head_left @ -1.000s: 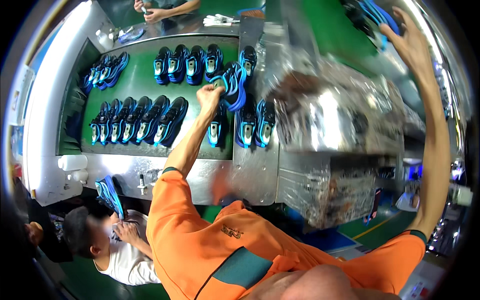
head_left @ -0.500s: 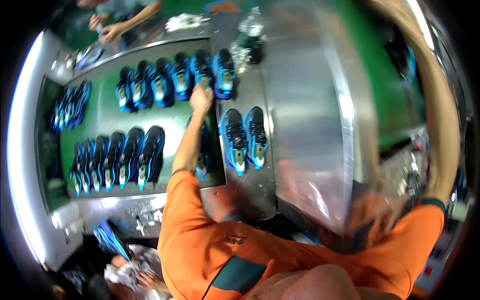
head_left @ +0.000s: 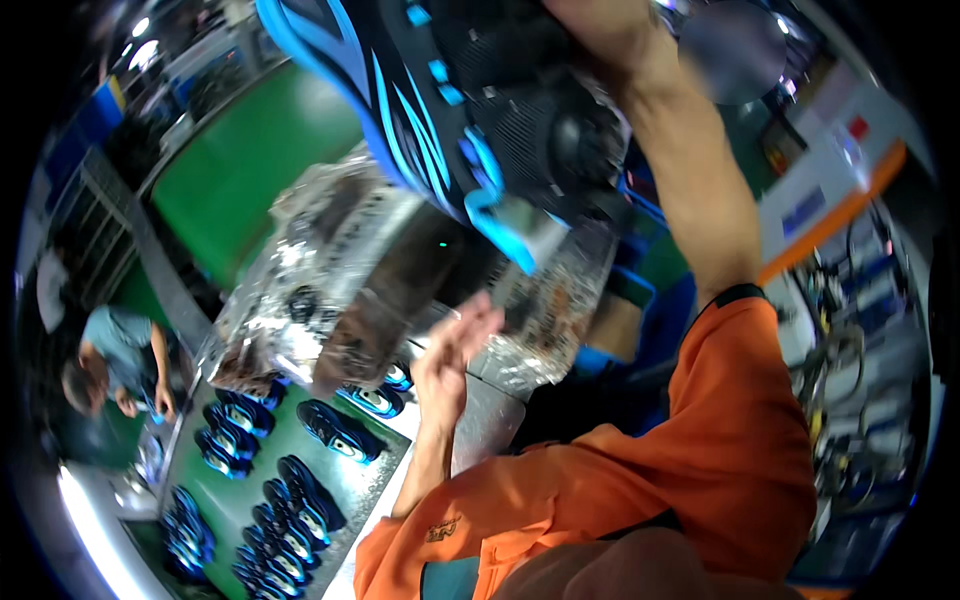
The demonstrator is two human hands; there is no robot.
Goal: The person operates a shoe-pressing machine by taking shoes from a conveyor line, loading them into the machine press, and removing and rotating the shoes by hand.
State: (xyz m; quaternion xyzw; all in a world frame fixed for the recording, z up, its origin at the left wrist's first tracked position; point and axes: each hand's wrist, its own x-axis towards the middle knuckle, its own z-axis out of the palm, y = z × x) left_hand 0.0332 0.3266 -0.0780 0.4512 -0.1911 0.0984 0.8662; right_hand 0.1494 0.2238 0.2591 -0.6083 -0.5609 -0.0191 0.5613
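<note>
Green table (head_left: 235, 500) is carrying rows of shoes; right hand (head_left: 600, 25) is gripping a black-and-blue shoe (head_left: 450, 110) overhead, above the open, empty left hand (head_left: 450, 355).

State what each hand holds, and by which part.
Right hand grips the black mesh shoe with blue trim at its upper rear; left hand is open, holding nothing.

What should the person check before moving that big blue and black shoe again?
1. Right hand grips the black and blue shoe: ok, though the fingers are partly cut off.
2. Left hand free: ok, open and holding nothing.
3. Shoe clear of the foil-wrapped machine: cannot tell.
4. Rows of shoes on the green belt lie orderly: ok.
5. Seated co-worker out of the way: ok.
</note>
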